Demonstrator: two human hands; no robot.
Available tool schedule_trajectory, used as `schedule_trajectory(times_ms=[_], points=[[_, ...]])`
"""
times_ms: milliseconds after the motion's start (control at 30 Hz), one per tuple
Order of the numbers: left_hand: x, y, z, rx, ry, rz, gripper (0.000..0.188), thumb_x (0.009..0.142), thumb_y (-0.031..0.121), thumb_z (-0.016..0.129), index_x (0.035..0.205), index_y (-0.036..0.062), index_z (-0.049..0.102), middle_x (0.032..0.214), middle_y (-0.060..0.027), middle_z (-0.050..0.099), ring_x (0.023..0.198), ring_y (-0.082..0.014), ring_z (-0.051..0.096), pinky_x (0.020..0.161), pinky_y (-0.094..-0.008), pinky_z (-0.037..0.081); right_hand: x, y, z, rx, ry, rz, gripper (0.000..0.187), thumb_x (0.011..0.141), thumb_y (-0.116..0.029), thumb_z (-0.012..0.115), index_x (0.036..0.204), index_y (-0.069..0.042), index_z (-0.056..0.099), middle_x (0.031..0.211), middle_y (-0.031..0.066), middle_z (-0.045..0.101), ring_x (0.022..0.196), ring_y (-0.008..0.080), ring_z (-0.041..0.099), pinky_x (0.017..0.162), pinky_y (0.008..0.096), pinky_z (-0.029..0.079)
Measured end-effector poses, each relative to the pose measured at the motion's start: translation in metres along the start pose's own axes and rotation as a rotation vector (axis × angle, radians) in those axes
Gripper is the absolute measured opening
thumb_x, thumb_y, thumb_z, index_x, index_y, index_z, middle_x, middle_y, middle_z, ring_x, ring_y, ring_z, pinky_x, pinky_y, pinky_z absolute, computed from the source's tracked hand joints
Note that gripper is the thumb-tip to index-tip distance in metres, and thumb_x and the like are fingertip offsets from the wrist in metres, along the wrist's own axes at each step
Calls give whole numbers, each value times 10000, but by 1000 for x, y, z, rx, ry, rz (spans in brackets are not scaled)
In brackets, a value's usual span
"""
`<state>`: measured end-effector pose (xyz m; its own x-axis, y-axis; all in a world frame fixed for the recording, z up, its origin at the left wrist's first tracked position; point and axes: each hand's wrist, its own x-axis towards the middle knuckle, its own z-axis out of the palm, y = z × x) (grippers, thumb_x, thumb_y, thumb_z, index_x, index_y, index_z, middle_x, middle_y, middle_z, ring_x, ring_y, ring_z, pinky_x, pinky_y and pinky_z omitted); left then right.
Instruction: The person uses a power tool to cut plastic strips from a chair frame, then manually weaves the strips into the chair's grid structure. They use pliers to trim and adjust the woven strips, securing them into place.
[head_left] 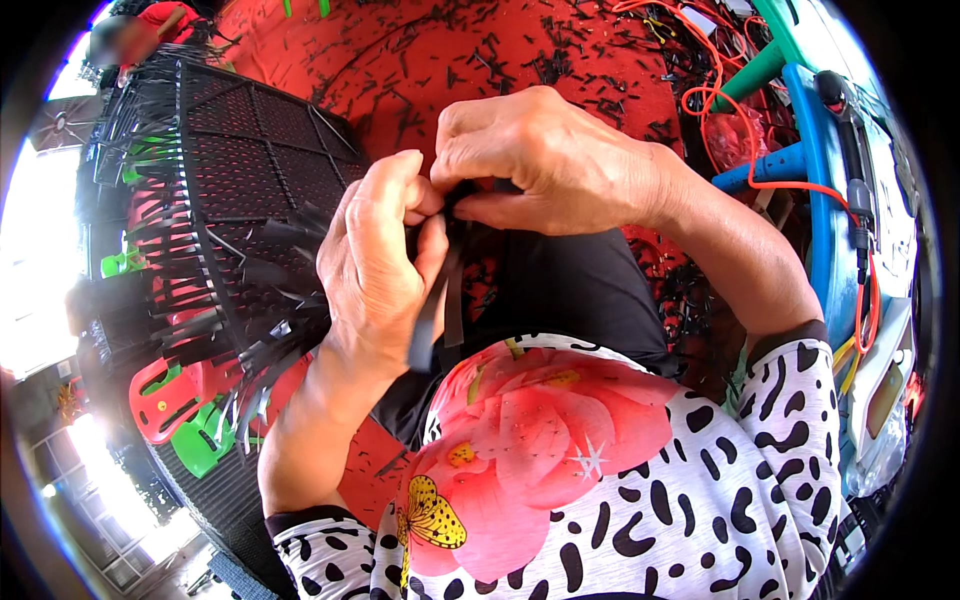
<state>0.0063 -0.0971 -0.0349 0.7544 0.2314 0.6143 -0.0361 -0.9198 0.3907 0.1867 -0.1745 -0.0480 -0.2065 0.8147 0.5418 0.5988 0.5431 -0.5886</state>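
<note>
My two hands meet in front of my chest, fingers bent and pinching. Between the fingertips of my left hand point(375, 245) and my right hand point(540, 160) is a flat black strip point(447, 290), whose loose ends hang down below my left thumb. The part right at the fingertips is mostly hidden by the fingers. Beyond my left hand stands a black woven panel point(275, 145) on a frame, with many loose strip ends point(185, 265) sticking out along its edge. Several more dark strips point(290, 260) fan out beside my left wrist.
Black offcuts lie scattered over the red floor point(400, 60). On the right, a blue stool point(825, 200) bears a black corded tool point(855, 170) with an orange cable point(790, 186). Red and green chairs point(205, 437) stand at the left. Another person point(170, 20) is partly visible at the far left.
</note>
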Motion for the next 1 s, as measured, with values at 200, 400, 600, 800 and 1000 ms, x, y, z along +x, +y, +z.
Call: schedule_trajectory(times_ms=[200, 400, 600, 800, 1000], points=[[-3, -4, 9, 42, 74, 140, 404, 688, -148, 554, 1078, -61, 498, 811, -146, 585, 662, -276, 580, 598, -349, 486, 1, -11, 9, -311, 82, -70, 182, 666, -91, 662, 735, -16, 511, 747, 101, 485, 710, 280, 551, 607, 386, 471], [6, 7, -3, 132, -26, 52, 398, 653, -161, 560, 1031, -44, 514, 842, -149, 578, 686, -306, 576, 599, -361, 472, 1, -17, 6, -467, 63, -91, 178, 745, -166, 593, 792, 5, 591, 772, 149, 585, 725, 301, 617, 633, 393, 513], [26, 13, -14, 142, -224, -67, 375, 664, -55, 593, 1025, -20, 500, 788, -161, 588, 714, -338, 586, 617, -394, 468, -2, -11, 8, -473, 106, -144, 165, 754, -156, 577, 803, 0, 596, 790, 147, 586, 731, 300, 614, 632, 400, 510], [30, 13, -13, 71, -215, -135, 415, 664, -67, 568, 1068, -13, 493, 747, -156, 610, 687, -338, 618, 619, -375, 493, 0, -11, 3, -379, 59, -49, 166, 721, -122, 591, 834, -3, 609, 824, 152, 602, 755, 318, 625, 636, 416, 516], [38, 16, -16, 243, -327, -66, 450, 674, -18, 585, 1109, -19, 473, 707, -135, 596, 661, -331, 607, 594, -376, 478, 4, -12, -1, -352, 47, -19, 138, 703, -99, 583, 777, 13, 613, 772, 176, 618, 729, 358, 627, 645, 432, 518]])
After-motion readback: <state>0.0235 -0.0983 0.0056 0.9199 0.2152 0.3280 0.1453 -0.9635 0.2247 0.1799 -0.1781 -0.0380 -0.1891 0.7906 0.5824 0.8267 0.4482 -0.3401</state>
